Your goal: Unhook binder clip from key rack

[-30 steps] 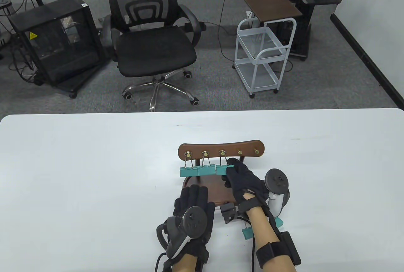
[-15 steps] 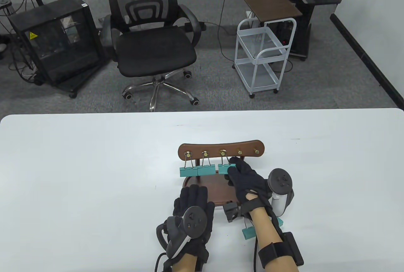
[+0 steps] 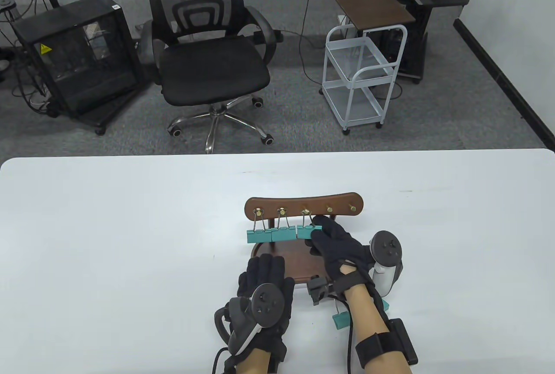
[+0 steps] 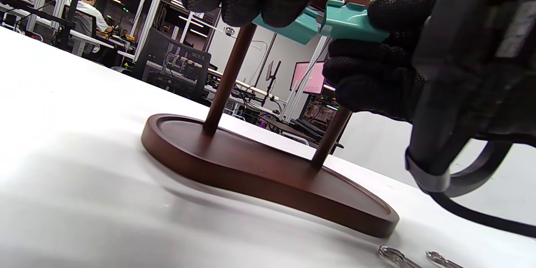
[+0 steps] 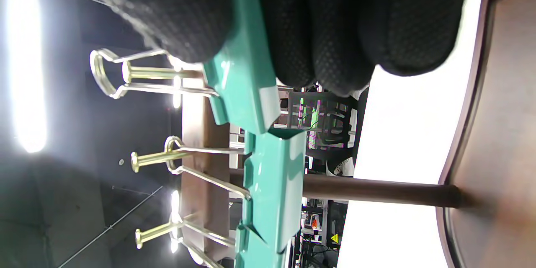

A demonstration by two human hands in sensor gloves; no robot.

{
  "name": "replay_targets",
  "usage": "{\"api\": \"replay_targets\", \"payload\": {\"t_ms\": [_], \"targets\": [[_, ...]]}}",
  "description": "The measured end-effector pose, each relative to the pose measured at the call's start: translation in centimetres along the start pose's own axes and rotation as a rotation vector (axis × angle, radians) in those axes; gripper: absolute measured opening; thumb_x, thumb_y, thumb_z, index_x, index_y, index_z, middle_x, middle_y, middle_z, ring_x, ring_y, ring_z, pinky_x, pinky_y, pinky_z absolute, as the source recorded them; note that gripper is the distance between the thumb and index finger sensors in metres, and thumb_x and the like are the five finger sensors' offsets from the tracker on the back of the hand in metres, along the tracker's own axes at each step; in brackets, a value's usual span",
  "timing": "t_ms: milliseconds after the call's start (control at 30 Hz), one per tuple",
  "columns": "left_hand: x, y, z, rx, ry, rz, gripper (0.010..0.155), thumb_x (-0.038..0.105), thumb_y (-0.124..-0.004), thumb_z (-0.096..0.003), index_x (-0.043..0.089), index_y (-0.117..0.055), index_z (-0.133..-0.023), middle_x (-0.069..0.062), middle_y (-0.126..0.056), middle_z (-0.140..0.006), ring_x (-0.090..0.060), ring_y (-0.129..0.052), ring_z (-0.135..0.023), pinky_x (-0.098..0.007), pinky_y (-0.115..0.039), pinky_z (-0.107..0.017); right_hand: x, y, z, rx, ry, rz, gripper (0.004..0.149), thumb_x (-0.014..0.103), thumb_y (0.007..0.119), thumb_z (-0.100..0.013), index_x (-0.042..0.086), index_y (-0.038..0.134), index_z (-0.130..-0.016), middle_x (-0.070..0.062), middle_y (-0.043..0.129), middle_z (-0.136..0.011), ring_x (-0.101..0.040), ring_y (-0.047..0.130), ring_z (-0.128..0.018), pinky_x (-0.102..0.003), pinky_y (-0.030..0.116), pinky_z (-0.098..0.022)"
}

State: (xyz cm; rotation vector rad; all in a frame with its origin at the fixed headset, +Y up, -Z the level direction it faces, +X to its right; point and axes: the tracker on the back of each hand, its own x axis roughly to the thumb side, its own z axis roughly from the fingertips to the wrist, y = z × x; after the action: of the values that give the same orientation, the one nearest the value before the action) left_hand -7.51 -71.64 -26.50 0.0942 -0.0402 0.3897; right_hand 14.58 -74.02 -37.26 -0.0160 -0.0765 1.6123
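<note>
A brown wooden key rack (image 3: 338,202) with brass hooks stands on its oval base (image 4: 259,171). Three teal binder clips hang on its left three hooks. My right hand (image 3: 315,230) pinches the third clip (image 3: 305,231) by its teal body. In the right wrist view this clip (image 5: 245,88) has its wire loop (image 5: 104,77) around the hook, near the hook's tip. The two neighbouring clips (image 5: 276,176) hang beside it. My left hand (image 3: 264,263) lies with its fingertips at the base's front edge and holds nothing.
Two loose teal clips (image 3: 340,319) lie on the white table under my right forearm. The rack's two right hooks (image 3: 353,208) are bare. An office chair (image 3: 212,66) and a white cart (image 3: 360,83) stand beyond the table's far edge.
My right hand shifted the third clip slightly right, then back left, and its wrist drifted a little to the right. The left hand has not moved.
</note>
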Motion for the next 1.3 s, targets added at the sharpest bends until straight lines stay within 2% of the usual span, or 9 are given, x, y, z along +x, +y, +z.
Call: {"api": "replay_targets", "payload": {"t_ms": [167, 267, 367, 433, 767, 1000, 1300], "targets": [[0.0, 0.0, 0.0, -0.002, 0.001, 0.001, 0.062, 0.056, -0.056, -0.0539, 0.032, -0.059, -0.110, 0.000, -0.056, -0.119, -0.028, -0.049, -0.112, -0.051, -0.049, -0.077, 0.1, -0.4, 0.3, 0.018, 0.008, 0.001, 0.058, 0.039, 0.088, -0.032, 0.019, 0.074, -0.085, -0.018, 0.092, -0.076, -0.040, 0.096, -0.060, -0.047, 0.086, -0.043], [0.0, 0.0, 0.0, -0.001, -0.001, -0.002, 0.062, 0.056, -0.055, -0.0539, 0.031, -0.059, -0.110, 0.000, -0.056, -0.119, -0.028, -0.050, -0.111, -0.051, -0.050, -0.077, 0.1, -1.0, 0.6, 0.073, 0.023, 0.014, 0.056, 0.041, 0.089, -0.033, 0.020, 0.075, -0.083, -0.017, 0.095, -0.073, -0.039, 0.098, -0.058, -0.046, 0.088, -0.041], [0.1, -0.1, 0.0, -0.002, -0.005, -0.008, 0.061, 0.056, -0.055, -0.0540, 0.032, -0.059, -0.110, 0.000, -0.056, -0.119, -0.028, -0.050, -0.111, -0.051, -0.050, -0.077, 0.6, -1.5, 1.0, 0.063, 0.003, 0.041, 0.055, 0.043, 0.090, -0.032, 0.019, 0.078, -0.080, -0.016, 0.099, -0.068, -0.037, 0.101, -0.053, -0.044, 0.090, -0.037], [0.2, -0.1, 0.1, -0.003, -0.009, -0.010, 0.061, 0.056, -0.056, -0.0539, 0.032, -0.059, -0.110, 0.000, -0.056, -0.119, -0.028, -0.050, -0.111, -0.051, -0.050, -0.077, 1.1, -1.8, 1.4, 0.101, -0.011, 0.069, 0.055, 0.044, 0.091, -0.031, 0.019, 0.080, -0.079, -0.016, 0.100, -0.065, -0.035, 0.103, -0.050, -0.043, 0.091, -0.035], [0.2, -0.1, 0.0, 0.002, -0.008, 0.001, 0.062, 0.056, -0.055, -0.0539, 0.031, -0.059, -0.111, 0.000, -0.056, -0.119, -0.028, -0.050, -0.111, -0.051, -0.050, -0.077, 2.4, -2.9, 3.8, 0.147, -0.046, 0.080, 0.053, 0.048, 0.089, -0.034, 0.015, 0.083, -0.075, -0.015, 0.104, -0.055, -0.032, 0.106, -0.040, -0.041, 0.092, -0.027], [0.2, -0.1, 0.1, 0.004, -0.011, 0.003, 0.062, 0.055, -0.055, -0.0539, 0.031, -0.059, -0.111, 0.000, -0.056, -0.119, -0.028, -0.049, -0.111, -0.051, -0.049, -0.077, 0.9, -2.8, 5.2, 0.108, -0.040, 0.073, 0.049, 0.049, 0.085, -0.036, 0.014, 0.086, -0.071, -0.014, 0.107, -0.048, -0.031, 0.108, -0.032, -0.038, 0.094, -0.019], [0.1, 0.1, 0.1, 0.012, -0.009, 0.006, 0.062, 0.055, -0.055, -0.0540, 0.031, -0.059, -0.111, 0.000, -0.056, -0.119, -0.028, -0.049, -0.111, -0.051, -0.050, -0.077, 0.7, -3.6, 5.4, 0.042, 0.039, 0.229, 0.048, 0.047, 0.085, -0.037, 0.007, 0.091, -0.064, -0.016, 0.111, -0.035, -0.030, 0.110, -0.016, -0.036, 0.095, -0.007]]}}
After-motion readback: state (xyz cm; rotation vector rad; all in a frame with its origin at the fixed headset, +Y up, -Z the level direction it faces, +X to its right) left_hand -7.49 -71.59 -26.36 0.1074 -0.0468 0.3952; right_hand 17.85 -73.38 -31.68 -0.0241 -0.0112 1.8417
